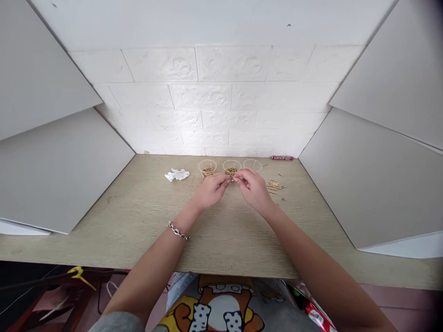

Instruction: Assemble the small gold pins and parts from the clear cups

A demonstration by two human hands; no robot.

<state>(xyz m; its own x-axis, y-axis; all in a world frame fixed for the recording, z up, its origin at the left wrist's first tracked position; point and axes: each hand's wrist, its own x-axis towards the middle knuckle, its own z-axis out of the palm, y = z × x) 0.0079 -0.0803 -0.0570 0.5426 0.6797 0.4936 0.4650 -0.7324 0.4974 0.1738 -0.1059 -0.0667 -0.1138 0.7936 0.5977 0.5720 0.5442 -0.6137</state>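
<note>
My left hand (213, 189) and my right hand (255, 189) meet in a pinch in front of the middle cup. Something tiny sits at their fingertips, too small to name, with a gold glint. Behind them stands a clear plastic cup (232, 163) holding small gold-coloured metal pieces (231, 170). To its left, another clear cup (207, 163) also contains gold-coloured pieces (208, 171), partly covered by my left hand. A third clear round cup (252, 163) is behind my right hand, which hides its lower part. Several thin gold-coloured pins (273, 185) lie loose right of my right hand.
Crumpled white tissue (177, 174) lies left of the cups. A red patterned pen-like object (282, 158) rests by the back wall (214, 97). Grey panels (58, 170) flank the wooden table (145, 216) on both sides.
</note>
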